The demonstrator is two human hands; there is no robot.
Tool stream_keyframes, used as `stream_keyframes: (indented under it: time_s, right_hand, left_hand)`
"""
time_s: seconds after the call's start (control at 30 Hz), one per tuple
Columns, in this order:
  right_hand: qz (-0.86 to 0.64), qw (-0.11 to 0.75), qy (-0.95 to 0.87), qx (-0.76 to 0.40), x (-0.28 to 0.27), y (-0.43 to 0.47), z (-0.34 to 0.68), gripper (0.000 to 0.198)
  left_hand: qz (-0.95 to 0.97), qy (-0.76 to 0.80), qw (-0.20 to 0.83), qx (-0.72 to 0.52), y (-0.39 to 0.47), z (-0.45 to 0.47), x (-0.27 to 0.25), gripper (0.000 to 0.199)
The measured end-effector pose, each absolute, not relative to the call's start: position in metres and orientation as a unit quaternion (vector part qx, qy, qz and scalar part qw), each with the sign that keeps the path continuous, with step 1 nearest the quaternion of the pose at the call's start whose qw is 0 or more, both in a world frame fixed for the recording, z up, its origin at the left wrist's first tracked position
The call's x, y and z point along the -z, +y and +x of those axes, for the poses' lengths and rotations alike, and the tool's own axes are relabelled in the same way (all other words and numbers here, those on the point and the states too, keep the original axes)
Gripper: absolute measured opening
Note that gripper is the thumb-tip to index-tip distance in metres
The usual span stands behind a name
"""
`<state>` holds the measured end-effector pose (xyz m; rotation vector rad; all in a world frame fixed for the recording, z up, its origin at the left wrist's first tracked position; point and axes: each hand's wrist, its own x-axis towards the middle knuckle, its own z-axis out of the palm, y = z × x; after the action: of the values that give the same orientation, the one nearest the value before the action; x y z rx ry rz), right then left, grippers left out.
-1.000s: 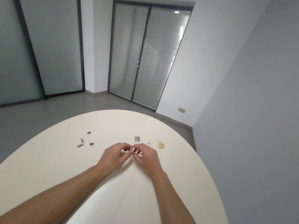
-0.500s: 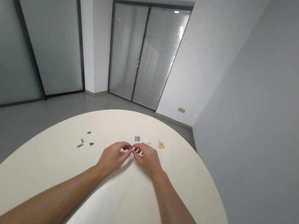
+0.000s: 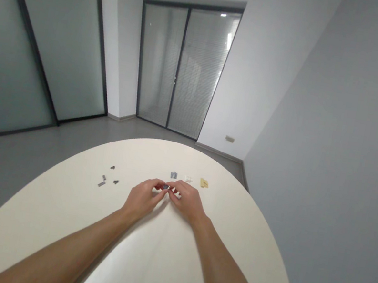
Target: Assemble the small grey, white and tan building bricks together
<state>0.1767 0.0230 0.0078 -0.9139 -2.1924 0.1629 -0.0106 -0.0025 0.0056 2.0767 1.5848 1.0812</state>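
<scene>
Fingertips of my left hand point(image 3: 143, 197) and my right hand point(image 3: 186, 201) meet over the table, pinching a small dark blue-grey piece point(image 3: 166, 187) between them. Its exact shape is mostly covered by the fingers. Just beyond the hands lies a blue-grey piece point(image 3: 173, 175) with notched edges. To its right are a small white piece point(image 3: 188, 179) and a flat yellow piece point(image 3: 204, 183) with a dark mark on it.
On the left of the round white table point(image 3: 157, 154) lie two dark pieces, a far one point(image 3: 112, 167) and a nearer one point(image 3: 116, 182). Beside them are a short grey piece point(image 3: 103, 177) and a longer grey strip point(image 3: 101, 184). Walls and glass doors point(image 3: 183, 68) stand beyond.
Both hands stay in nearly the same place. The fingers shift very slightly around the small piece, and a little more of it shows now. The pieces on the table lie as before.
</scene>
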Motion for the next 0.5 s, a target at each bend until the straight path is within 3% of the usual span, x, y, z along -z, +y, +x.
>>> stream_keyframes:
  time_s: [0.5]
  right_hand:
    - [-0.359, 0.387, -0.848, -0.051, -0.0043, 0.0251, 0.1767, 0.012]
  left_hand:
    - [0.716, 0.551, 0.159, -0.397, -0.0017, -0.0110, -0.0042, 0.026]
